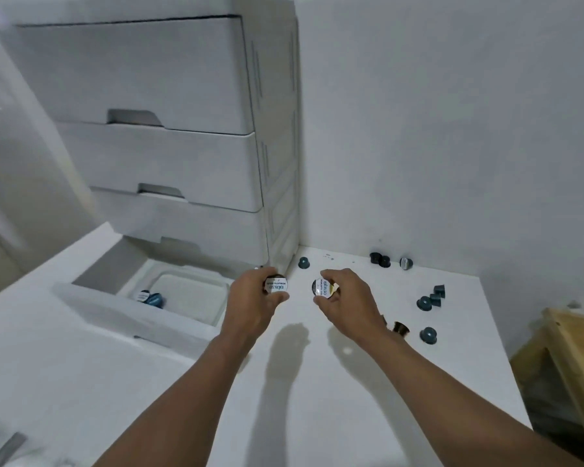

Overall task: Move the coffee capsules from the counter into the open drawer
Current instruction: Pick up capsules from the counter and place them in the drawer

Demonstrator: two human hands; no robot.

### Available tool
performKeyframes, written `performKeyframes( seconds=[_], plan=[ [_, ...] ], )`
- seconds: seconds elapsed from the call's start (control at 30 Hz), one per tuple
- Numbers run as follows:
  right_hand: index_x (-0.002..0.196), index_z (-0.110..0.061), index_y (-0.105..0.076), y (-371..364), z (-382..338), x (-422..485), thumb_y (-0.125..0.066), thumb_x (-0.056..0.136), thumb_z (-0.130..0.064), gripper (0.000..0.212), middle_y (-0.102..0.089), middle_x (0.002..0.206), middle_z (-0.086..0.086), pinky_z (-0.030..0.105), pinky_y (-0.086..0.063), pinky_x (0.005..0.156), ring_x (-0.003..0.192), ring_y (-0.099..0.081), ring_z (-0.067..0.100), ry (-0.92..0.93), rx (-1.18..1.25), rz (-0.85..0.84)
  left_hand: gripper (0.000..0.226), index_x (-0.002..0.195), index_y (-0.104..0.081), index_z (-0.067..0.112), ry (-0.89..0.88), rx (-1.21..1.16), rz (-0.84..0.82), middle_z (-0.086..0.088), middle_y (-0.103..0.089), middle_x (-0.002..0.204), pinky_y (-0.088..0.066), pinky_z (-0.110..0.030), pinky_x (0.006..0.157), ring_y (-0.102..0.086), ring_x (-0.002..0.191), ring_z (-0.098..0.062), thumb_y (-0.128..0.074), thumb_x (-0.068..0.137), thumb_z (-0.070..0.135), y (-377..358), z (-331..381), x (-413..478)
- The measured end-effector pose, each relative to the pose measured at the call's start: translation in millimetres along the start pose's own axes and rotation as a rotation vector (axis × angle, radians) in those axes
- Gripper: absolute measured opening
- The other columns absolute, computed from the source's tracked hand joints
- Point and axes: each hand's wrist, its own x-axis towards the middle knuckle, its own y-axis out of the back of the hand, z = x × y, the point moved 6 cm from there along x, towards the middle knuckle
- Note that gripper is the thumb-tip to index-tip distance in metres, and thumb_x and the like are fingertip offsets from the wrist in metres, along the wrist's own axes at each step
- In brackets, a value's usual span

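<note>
At nine o'clock from my hands the bottom open drawer (115,308) of a smooth white plastic drawer unit (169,163) stands pulled out. Two blue capsules (150,298) lie in its pale inner tray, touching each other.

My left hand (253,298) has its thumb and fingers curled round one white-lidded capsule (276,285) at the drawer unit's corner. The round foil lid carries printed lettering and faces me, and the dark body is tucked behind my fingers. My right hand (344,298) pinches a second capsule (321,287) the same way, lid tilted toward me, with a yellowish rim showing at my fingertips. Both are held just above the matte white counter (317,382).

The rest are small, tapered plastic cups on the counter. A teal capsule (303,263) sits lid down at twelve o'clock between my hands. At two o'clock from my right hand is a dark pair (380,259), touching, and beside it a tipped capsule (406,263) showing its lid. At three o'clock is a small cluster (432,296). At four o'clock a brown capsule (400,328) lies on its side by my wrist, with a lone teal capsule (428,335) just past it.

A rough wooden crate (573,348) stands beyond the counter's edge.
</note>
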Motion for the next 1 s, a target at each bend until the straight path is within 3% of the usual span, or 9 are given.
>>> performKeyframes(
  seconds=[0.2,0.5,0.63,0.83,1.0],
  plan=[
    [0.105,-0.016,-0.064,-50,-96,-40,-0.068,0.077,-0.013,0.028,-0.054,0.096,-0.004,0.024,-0.042,0.076,0.078,-0.057,0.016,0.094,-0.018,0.05,0.033,0.102,-0.068,0.017,-0.08,0.06,0.053,0.002,-0.068,0.094,-0.055,-0.038,0.082,-0.063,0.087,-0.015,-0.079,0.07,0.017,99,-40,-31],
    [0.105,-0.012,-0.063,-129,-191,-66,-0.065,0.078,-0.013,0.028,-0.06,0.103,0.004,0.022,-0.038,0.079,0.099,-0.054,0.018,0.156,-0.041,0.036,0.04,0.113,-0.064,0.018,-0.065,0.127,0.057,-0.004,-0.065,0.105,-0.051,-0.04,0.09,-0.061,0.098,-0.021,-0.076,0.074,0.018,204,-98,-53],
    [0.111,-0.013,-0.062,-152,-211,-49,-0.066,0.078,-0.015,0.034,-0.06,0.111,0.003,0.022,-0.038,0.086,0.106,-0.054,0.017,0.163,-0.06,0.032,0.039,0.111,-0.063,0.018,-0.042,0.103,0.067,0.001,-0.067,0.101,-0.053,-0.038,0.087,-0.063,0.092,-0.017,-0.076,0.074,0.018,225,-116,-39],
    [0.107,-0.011,-0.063,-184,-218,2,-0.067,0.078,-0.015,0.03,-0.06,0.104,0.005,0.019,-0.036,0.079,0.099,-0.055,0.019,0.164,-0.087,0.024,0.019,0.087,-0.064,0.026,-0.043,0.109,0.027,0.01,-0.065,0.082,-0.055,-0.036,0.077,-0.061,0.077,-0.009,-0.076,0.072,0.019,230,-143,13],
    [0.107,-0.014,-0.064,-214,-207,52,-0.068,0.078,-0.016,0.03,-0.058,0.101,0.002,0.022,-0.039,0.076,0.093,-0.056,0.018,0.125,-0.11,-0.006,0.018,0.086,-0.065,0.026,-0.05,0.115,-0.04,0.011,-0.066,0.081,-0.056,-0.034,0.073,-0.062,0.075,-0.008,-0.075,0.073,0.018,221,-164,65]
  ],
)
